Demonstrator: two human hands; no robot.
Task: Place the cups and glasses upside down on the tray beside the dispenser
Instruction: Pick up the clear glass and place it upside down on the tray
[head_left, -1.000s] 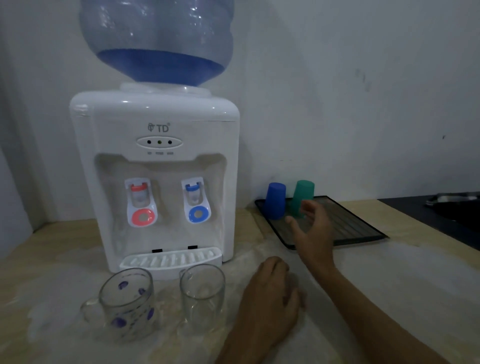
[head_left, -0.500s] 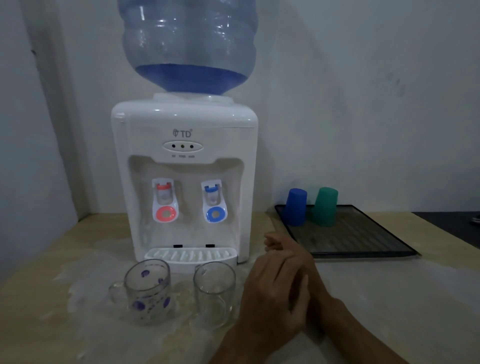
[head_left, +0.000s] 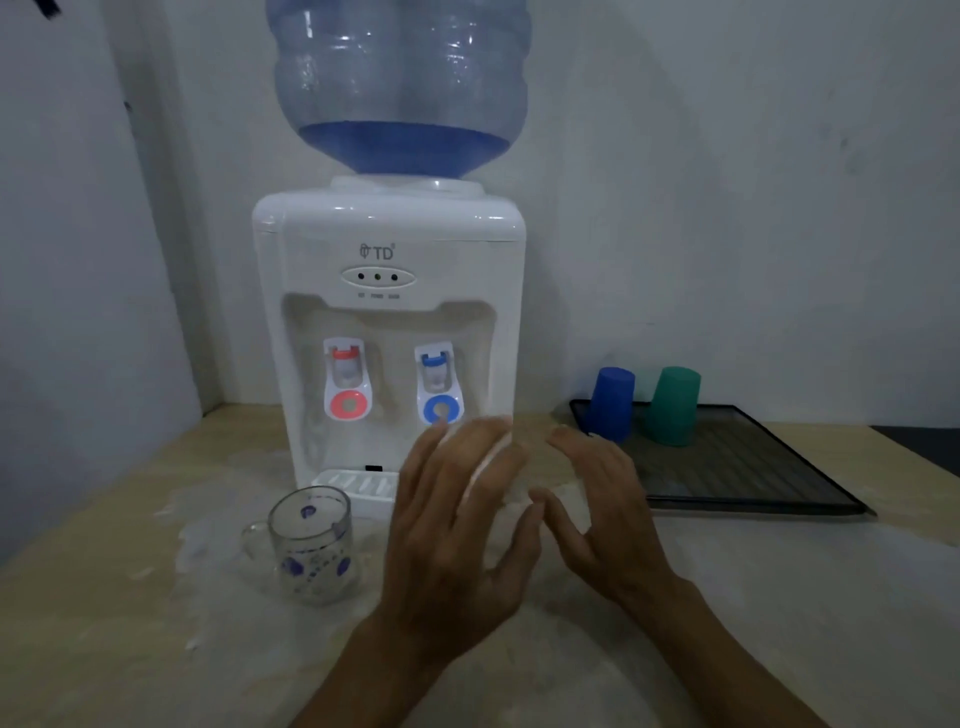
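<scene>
A clear glass mug (head_left: 493, 447) shows as a blurred, see-through shape raised above the table in front of the dispenser (head_left: 387, 332). My left hand (head_left: 457, 530) is wrapped around it from the left. My right hand (head_left: 605, 509) hovers just to its right with fingers spread; I cannot tell if it touches the mug. A second glass mug with purple dots (head_left: 314, 545) stands upright on the table to the left. On the black tray (head_left: 753, 483) right of the dispenser, a blue cup (head_left: 610, 402) and a green cup (head_left: 672, 405) stand upside down at the back left corner.
The dispenser's drip tray (head_left: 353, 486) juts out just behind the dotted mug. The table top (head_left: 156, 623) has a pale, worn patch around the mugs. A wall closes the left side, and a dark surface (head_left: 919, 441) begins past the tray at the far right.
My right hand drew back from the tray to meet my left hand. The clear mug has left its spot beside the dotted mug and is now raised at my left hand.
</scene>
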